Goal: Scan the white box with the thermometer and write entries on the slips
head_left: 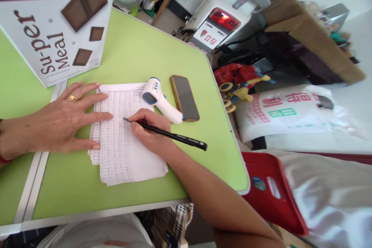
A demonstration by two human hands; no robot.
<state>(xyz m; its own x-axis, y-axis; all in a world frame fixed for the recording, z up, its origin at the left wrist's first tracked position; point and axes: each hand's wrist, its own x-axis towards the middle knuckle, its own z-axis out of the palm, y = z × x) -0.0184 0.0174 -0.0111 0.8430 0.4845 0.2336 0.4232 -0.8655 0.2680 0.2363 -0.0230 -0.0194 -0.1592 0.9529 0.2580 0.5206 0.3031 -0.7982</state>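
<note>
My right hand [152, 130] grips a black pen [174, 136], its tip touching a sheet of paper [145, 159] filled with rows of small handwriting on its left part. More written sheets lie under it, showing at its left edge. With fingers spread, my left hand [72, 118] rests flat across the left edge of the sheets; a gold ring [73, 97] is on one finger. Just above my right hand lies a white and blue infrared thermometer [164, 102], partly over the paper. A dark phone [185, 99] in a brown case lies right of it.
A white box [84, 46] printed with chocolate pieces stands at the table's upper left. The green folding table [209, 155] has a metal seam on its left. Beyond its right edge are a red plastic chair [270, 186], a white sack [285, 112] and a scooter [223, 15].
</note>
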